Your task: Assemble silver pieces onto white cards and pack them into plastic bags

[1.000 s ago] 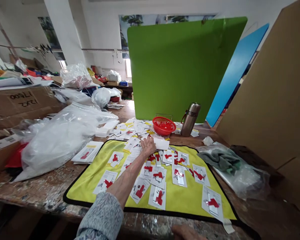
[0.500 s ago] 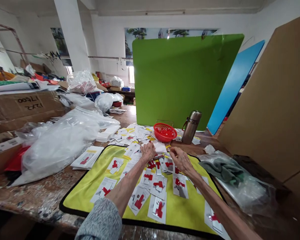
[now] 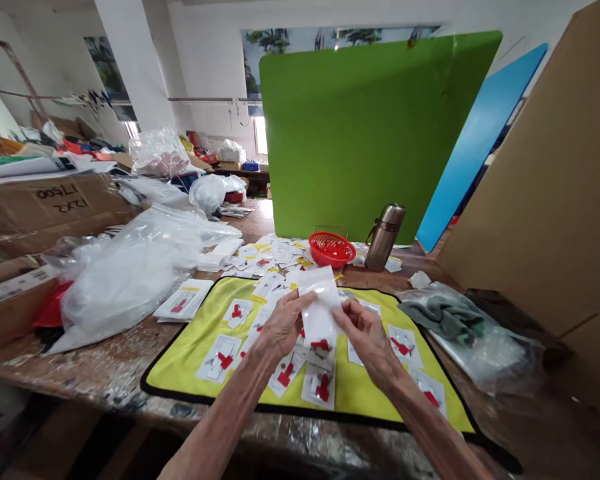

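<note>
A translucent white plastic sleeve (image 3: pixel 320 310) stands upright above the mat, held between both hands. My left hand (image 3: pixel 283 327) grips its left edge, and my right hand (image 3: pixel 365 337) pinches its right edge. Beneath them, a yellow cloth mat with a black border (image 3: pixel 205 320) carries several white cards with red pieces taped on. One such card (image 3: pixel 323 388) lies just below the hands, and another (image 3: pixel 220 358) sits further left. The hands and sleeve hide the mat's middle.
Loose white and yellow cards (image 3: pixel 275 257) cover the bench beyond the mat, near a red basket (image 3: pixel 331 249) and a steel flask (image 3: pixel 385 237). A stack of cards (image 3: pixel 183 300) and large plastic bags (image 3: pixel 130 280) lie left. A grey-green cloth (image 3: pixel 445 317) lies right, by a cardboard sheet (image 3: pixel 530 167).
Both hands have lifted off the mat and come together, raising the white sleeve from the mat's far edge. The head view has shifted slightly.
</note>
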A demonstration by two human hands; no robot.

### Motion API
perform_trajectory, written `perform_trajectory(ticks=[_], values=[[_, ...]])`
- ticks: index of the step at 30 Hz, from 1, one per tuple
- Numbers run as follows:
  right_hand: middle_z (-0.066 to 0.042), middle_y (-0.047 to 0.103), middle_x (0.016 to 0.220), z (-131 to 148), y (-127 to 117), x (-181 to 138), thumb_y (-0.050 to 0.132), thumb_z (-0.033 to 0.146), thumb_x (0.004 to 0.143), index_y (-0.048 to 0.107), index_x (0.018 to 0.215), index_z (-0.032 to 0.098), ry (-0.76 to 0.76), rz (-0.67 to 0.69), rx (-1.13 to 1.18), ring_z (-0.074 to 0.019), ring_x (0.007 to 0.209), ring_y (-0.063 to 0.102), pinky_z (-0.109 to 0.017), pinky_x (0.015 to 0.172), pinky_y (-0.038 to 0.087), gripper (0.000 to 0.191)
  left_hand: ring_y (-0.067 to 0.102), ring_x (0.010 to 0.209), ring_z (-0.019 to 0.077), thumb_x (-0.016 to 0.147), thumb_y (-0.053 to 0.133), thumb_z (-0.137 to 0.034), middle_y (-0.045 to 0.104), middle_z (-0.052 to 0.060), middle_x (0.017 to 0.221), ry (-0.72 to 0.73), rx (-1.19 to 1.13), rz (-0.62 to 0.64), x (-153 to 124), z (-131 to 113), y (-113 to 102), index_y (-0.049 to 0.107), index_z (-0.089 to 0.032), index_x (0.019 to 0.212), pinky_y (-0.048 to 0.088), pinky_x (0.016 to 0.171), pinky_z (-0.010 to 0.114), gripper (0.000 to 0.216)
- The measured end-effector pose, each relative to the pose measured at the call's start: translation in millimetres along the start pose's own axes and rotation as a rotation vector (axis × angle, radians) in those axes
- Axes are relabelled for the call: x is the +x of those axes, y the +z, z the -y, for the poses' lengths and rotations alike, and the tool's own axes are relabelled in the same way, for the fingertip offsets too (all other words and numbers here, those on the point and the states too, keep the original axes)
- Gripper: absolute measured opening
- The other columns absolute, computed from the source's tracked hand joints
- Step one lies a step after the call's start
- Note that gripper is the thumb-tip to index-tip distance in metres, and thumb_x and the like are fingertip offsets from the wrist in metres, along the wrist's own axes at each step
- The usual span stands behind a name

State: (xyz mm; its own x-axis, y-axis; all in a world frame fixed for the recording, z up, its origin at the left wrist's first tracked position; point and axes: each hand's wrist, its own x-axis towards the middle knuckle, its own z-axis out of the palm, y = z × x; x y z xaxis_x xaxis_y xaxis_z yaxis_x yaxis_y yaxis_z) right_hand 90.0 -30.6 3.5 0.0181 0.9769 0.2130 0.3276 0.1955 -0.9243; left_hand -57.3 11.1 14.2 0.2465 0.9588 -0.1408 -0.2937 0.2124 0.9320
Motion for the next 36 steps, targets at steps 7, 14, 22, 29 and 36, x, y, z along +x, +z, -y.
perform_trajectory(ticks=[7, 14, 22, 29, 36], values=[[-0.001, 0.058, 0.08, 13, -5, -88, 0.054, 0.047, 0.083, 0.062, 0.094, 0.019, 0.195, 0.3, 0.041, -0.0143, 0.073, 0.054, -0.025, 0.063, 0.043, 0.031, 0.053, 0.057, 0.0098, 0.073, 0.065, -0.044, 0.065, 0.003, 0.074, -0.209, 0.413, 0.417, -98, 15, -36, 0.065, -0.011, 0.096, 0.038, 0.051, 0.019, 0.041], [0.003, 0.05, 0.066, 7, 5, -122, 0.047, 0.038, 0.089, 0.056, 0.073, 0.018, 0.246, 0.591, -0.148, -0.011, 0.061, 0.047, -0.022, 0.055, 0.037, 0.028, 0.057, 0.084, 0.0179, 0.079, 0.054, -0.027, 0.064, 0.004, 0.091, 0.095, 1.0, 0.321, -142, 32, -51, 0.062, -0.016, 0.093, 0.045, 0.075, 0.029, 0.02], [0.004, 0.05, 0.058, 8, 43, -154, 0.052, 0.041, 0.087, 0.049, 0.061, 0.018, 0.243, 0.419, -0.153, -0.0101, 0.057, 0.044, -0.023, 0.056, 0.033, 0.035, 0.049, 0.057, 0.0101, 0.086, 0.05, -0.042, 0.057, -0.002, 0.063, 0.029, 0.885, 0.12, -181, 58, -41, 0.056, -0.017, 0.07, 0.039, 0.054, 0.021, 0.03], [0.004, 0.051, 0.06, 6, 51, -160, 0.052, 0.045, 0.087, 0.045, 0.06, 0.018, 0.31, 0.506, 0.099, -0.0092, 0.058, 0.045, -0.022, 0.056, 0.034, 0.039, 0.049, 0.064, 0.0108, 0.091, 0.04, -0.038, 0.057, -0.002, 0.063, -0.079, 0.846, 0.193, -183, 63, -54, 0.055, -0.017, 0.066, 0.037, 0.058, 0.02, 0.035], [0.003, 0.052, 0.067, -2, 46, -166, 0.046, 0.035, 0.091, 0.049, 0.07, 0.019, 0.228, 0.469, -0.178, -0.0113, 0.064, 0.048, -0.024, 0.063, 0.038, 0.027, 0.04, 0.051, 0.0074, 0.083, 0.044, -0.017, 0.047, -0.004, 0.056, 0.247, 1.024, 0.194, -189, 71, -44, 0.044, -0.017, 0.06, 0.03, 0.051, 0.02, 0.023]])
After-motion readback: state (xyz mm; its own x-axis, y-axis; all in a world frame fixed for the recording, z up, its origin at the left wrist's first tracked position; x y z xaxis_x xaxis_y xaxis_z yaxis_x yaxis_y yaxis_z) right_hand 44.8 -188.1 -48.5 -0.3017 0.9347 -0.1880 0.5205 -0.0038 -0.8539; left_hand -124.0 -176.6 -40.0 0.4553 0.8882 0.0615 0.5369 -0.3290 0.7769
